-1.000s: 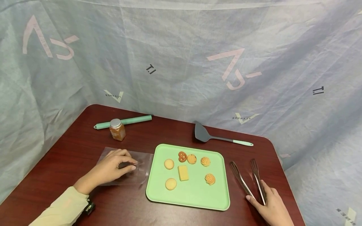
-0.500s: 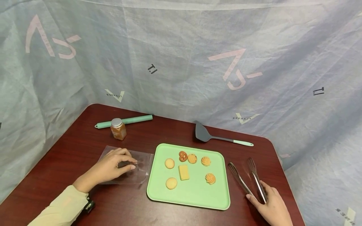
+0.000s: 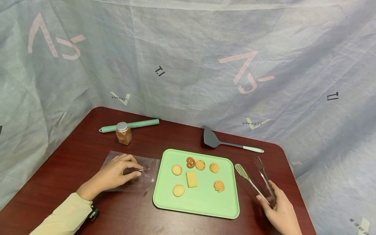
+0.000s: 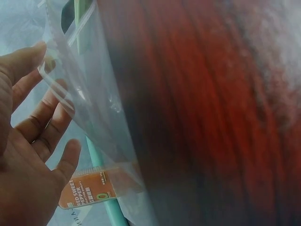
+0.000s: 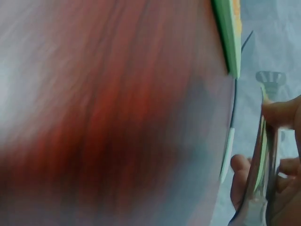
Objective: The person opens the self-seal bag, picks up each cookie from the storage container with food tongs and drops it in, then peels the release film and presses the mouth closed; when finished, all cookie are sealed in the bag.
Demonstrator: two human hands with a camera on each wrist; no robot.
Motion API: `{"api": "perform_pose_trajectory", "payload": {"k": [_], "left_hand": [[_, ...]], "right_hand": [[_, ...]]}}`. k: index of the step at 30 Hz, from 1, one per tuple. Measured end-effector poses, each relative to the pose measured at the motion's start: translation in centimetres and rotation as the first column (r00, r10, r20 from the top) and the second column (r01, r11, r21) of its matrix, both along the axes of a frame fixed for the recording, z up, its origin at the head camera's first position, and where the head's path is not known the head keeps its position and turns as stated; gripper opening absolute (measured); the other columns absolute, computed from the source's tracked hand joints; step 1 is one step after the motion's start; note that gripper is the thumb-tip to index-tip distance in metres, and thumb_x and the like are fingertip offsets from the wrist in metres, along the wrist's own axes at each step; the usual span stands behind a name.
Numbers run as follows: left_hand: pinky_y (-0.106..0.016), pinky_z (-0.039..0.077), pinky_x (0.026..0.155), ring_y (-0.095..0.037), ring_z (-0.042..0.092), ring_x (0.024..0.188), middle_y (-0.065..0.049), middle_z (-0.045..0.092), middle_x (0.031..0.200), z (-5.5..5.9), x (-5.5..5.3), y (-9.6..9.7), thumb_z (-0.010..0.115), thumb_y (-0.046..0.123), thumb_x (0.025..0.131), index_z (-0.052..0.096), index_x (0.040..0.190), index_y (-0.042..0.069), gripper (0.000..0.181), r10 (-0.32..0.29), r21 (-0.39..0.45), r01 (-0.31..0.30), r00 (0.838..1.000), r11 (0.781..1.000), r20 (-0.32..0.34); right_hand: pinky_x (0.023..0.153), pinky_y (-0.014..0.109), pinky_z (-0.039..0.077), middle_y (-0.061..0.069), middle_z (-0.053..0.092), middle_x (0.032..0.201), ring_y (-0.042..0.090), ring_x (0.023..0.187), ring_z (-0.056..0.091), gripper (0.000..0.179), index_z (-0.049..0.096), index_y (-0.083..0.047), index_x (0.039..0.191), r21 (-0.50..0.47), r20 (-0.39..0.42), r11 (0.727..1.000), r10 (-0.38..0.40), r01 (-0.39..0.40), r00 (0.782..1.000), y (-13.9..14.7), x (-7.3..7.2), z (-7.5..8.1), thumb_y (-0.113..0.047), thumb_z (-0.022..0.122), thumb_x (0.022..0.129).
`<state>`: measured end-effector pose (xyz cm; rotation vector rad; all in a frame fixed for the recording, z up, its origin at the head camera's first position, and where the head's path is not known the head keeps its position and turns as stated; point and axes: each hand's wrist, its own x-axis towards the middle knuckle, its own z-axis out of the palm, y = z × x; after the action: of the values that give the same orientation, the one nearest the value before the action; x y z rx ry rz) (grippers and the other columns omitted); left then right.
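Note:
My left hand [image 3: 121, 171] pinches the edge of a clear plastic zip bag [image 3: 147, 182] at the tray's left side. In the left wrist view thumb and fingertips [image 4: 37, 54] meet at the bag's edge, the other fingers loosely bent. My right hand [image 3: 280, 205] grips metal tongs [image 3: 265, 182] between thumb and fingers, right of the tray, their two arms spread and nothing between the tips. On the light green tray [image 3: 202, 205] lie several cookies: a pretzel [image 3: 190, 162], a rectangular biscuit [image 3: 191, 179], round ones [image 3: 178, 190] and swirled ones [image 3: 219, 186].
Behind the bag stands a jar [image 3: 124, 134] labelled red sweet pepper, with a green stick-like utensil [image 3: 144, 123] lying behind it. A grey spatula [image 3: 210, 138] with a pale handle lies beyond the tray. A grey cloth [image 3: 188, 65] hangs behind the dark red table [image 3: 164, 133].
My right hand has shifted slightly up and the tongs' tips have swung left, closer to the tray's right edge. My left hand stays at the bag.

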<state>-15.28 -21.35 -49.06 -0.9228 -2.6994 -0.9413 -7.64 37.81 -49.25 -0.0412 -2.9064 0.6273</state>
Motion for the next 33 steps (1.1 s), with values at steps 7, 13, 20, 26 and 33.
{"api": "perform_pose_trajectory", "payload": {"k": [7,13,20,26,33], "left_hand": [[-0.045,0.042,0.083,-0.005,0.053,0.093,0.017,0.059,0.099,0.1,0.1,-0.2,0.081,0.023,0.090,0.080,0.108,0.022,0.018,0.013,-0.011,-0.013,1.000,1.000,0.002],[-0.043,0.042,0.082,-0.004,0.052,0.092,0.016,0.060,0.100,0.1,0.2,0.0,0.080,0.025,0.091,0.080,0.109,0.022,0.019,0.018,-0.025,-0.018,1.000,1.000,-0.003],[-0.043,0.042,0.083,-0.005,0.053,0.093,0.015,0.060,0.100,0.1,0.1,0.3,0.080,0.025,0.091,0.080,0.108,0.022,0.018,0.006,-0.021,-0.006,1.000,1.000,0.013],[-0.043,0.042,0.083,-0.004,0.052,0.093,0.016,0.059,0.100,0.0,0.1,0.3,0.079,0.026,0.092,0.080,0.109,0.022,0.017,0.011,-0.020,-0.011,1.000,1.000,0.020],[-0.042,0.041,0.081,-0.007,0.053,0.090,0.015,0.059,0.098,0.0,0.1,0.1,0.079,0.025,0.091,0.080,0.108,0.021,0.018,0.011,-0.015,-0.011,1.000,1.000,0.012]], "right_hand": [[0.059,0.029,0.040,-0.001,0.059,0.095,0.008,0.067,0.049,0.071,0.049,-0.011,0.150,-0.029,-0.051,0.986,0.164,-0.165,0.985,-3.2,-1.2,0.8,-0.040,0.077,0.092],[0.061,0.027,0.042,-0.008,0.062,0.100,0.001,0.063,0.049,0.067,0.051,-0.017,0.150,-0.056,-0.068,0.936,0.343,-0.347,0.937,-6.2,-2.9,1.1,-0.037,0.078,0.092],[0.058,0.023,0.042,-0.013,0.063,0.099,-0.001,0.067,0.051,0.067,0.056,-0.019,0.147,-0.006,-0.134,0.863,0.500,-0.506,0.855,-9.5,-4.7,1.5,-0.029,0.084,0.087],[0.059,0.024,0.042,-0.008,0.068,0.109,-0.002,0.069,0.051,0.065,0.059,-0.016,0.144,0.030,-0.124,0.816,0.577,-0.578,0.808,-11.8,-5.8,1.7,-0.033,0.083,0.087],[0.059,0.024,0.044,-0.010,0.068,0.100,-0.005,0.066,0.051,0.062,0.059,-0.017,0.145,0.051,-0.086,0.788,0.616,-0.614,0.783,-13.3,-6.5,1.2,-0.041,0.079,0.090]]}}
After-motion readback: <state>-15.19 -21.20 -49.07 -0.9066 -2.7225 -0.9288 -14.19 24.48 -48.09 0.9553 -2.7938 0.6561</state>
